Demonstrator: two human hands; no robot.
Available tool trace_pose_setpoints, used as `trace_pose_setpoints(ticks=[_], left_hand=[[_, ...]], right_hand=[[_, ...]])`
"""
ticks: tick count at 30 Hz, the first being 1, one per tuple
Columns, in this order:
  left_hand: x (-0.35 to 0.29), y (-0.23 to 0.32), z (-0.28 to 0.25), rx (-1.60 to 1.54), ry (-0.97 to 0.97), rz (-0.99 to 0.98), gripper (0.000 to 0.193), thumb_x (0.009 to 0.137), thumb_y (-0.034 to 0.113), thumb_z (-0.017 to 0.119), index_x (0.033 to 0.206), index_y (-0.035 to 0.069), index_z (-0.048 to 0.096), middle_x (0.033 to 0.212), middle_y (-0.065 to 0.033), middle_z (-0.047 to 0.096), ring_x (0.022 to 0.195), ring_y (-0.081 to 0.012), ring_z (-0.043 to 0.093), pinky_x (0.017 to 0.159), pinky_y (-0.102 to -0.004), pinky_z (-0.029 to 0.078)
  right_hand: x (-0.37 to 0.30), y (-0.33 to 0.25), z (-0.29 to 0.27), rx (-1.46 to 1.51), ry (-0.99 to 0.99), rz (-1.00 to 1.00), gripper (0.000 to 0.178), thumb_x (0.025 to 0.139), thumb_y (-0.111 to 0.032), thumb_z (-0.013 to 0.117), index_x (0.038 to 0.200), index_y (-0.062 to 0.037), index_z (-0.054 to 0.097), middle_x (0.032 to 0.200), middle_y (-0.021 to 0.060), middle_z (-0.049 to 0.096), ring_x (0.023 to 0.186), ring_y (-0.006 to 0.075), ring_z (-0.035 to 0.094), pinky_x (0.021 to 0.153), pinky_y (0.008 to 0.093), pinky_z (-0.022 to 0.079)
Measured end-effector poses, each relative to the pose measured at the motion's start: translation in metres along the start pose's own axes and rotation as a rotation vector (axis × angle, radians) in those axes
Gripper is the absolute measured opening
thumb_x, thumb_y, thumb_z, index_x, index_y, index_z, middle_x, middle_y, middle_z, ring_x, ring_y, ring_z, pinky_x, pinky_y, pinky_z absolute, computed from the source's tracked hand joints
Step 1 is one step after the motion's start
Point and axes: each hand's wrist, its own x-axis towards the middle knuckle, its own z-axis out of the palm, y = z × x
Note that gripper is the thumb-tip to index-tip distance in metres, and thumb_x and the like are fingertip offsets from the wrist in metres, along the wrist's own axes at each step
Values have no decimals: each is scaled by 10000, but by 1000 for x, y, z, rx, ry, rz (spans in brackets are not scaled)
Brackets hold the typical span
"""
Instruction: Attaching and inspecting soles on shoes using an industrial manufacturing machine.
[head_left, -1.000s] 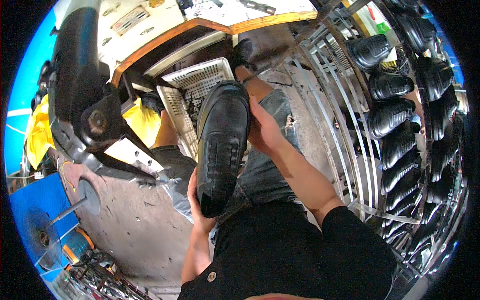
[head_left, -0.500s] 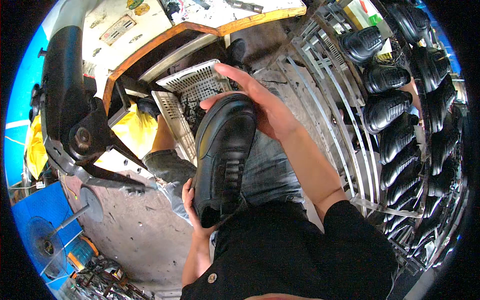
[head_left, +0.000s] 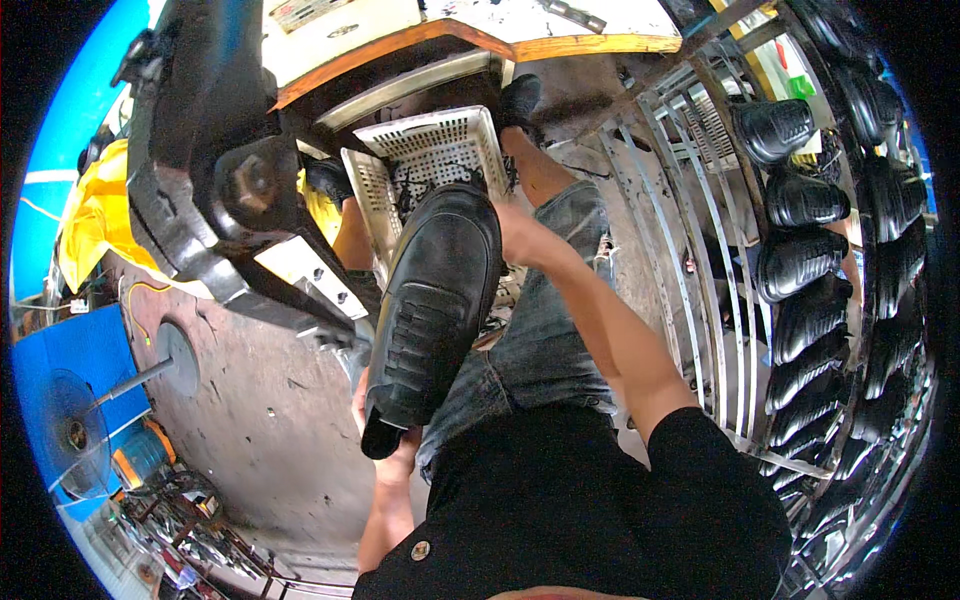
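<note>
I hold a black leather shoe (head_left: 432, 310) in front of my lap, toe pointing away from me and heel near my body. My left hand (head_left: 388, 452) grips it from underneath at the heel end, mostly hidden by the shoe. My right hand (head_left: 512, 236) holds the toe end from the right side, its fingers behind the upper. A white perforated plastic basket (head_left: 432, 152) with dark laces or scraps in it stands on the floor just beyond the toe.
A black machine (head_left: 215, 170) looms at upper left under a wooden workbench edge (head_left: 470, 38). A metal rack (head_left: 720, 300) with several black shoes runs down the right. A fan (head_left: 70, 425) and blue surface lie at lower left, on concrete floor (head_left: 270, 430).
The shoe has turned from sole-side view to upper facing me. My right hand shifted from across the shoe to the toe end at the right.
</note>
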Motion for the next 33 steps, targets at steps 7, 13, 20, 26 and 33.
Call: trace_pose_setpoints(ticks=[7, 13, 20, 26, 33], left_hand=[[9, -51, -7, -1209, -229, -831, 865, 789, 480, 739, 1493, 93, 419, 1415, -139, 560, 1260, -387, 566, 904, -529, 574], [106, -21, 29, -366, -170, -576, 813, 956, 523, 618, 1572, 89, 314, 1539, -131, 423, 1292, -273, 501, 1058, -422, 442], [166, 107, 34, -303, -326, 86, 871, 752, 179, 865, 1470, -34, 420, 1481, -190, 492, 1366, -314, 471, 1150, -445, 358], [168, 120, 24, -512, -200, 50, 716, 724, 50, 879, 1346, -32, 534, 1338, -188, 608, 1245, -289, 584, 1093, -438, 433], [176, 118, 17, -363, -226, 214, 713, 686, 114, 923, 1283, -38, 562, 1293, -190, 632, 1261, -328, 571, 1110, -481, 410]], right_hand=[[-42, -81, 10, 1629, -192, -174, 755, 890, -317, 762, 1521, -72, 427, 1404, 187, 589, 1295, 304, 573, 1086, 450, 452], [-70, -98, -12, 813, 132, 53, 704, 720, -24, 887, 1337, -60, 549, 1255, 95, 652, 1174, 177, 617, 1006, 362, 498], [-59, -140, -2, 31, 236, -242, 701, 693, -147, 930, 1288, -71, 567, 1269, 92, 636, 1173, 242, 620, 1009, 372, 483], [-51, -156, -9, 116, 200, -371, 786, 729, -205, 872, 1396, -43, 489, 1340, 179, 564, 1259, 380, 542, 1088, 458, 423], [-39, -155, -17, -6, 124, -548, 843, 727, -178, 840, 1462, -35, 451, 1373, 186, 551, 1306, 386, 511, 1121, 487, 394]])
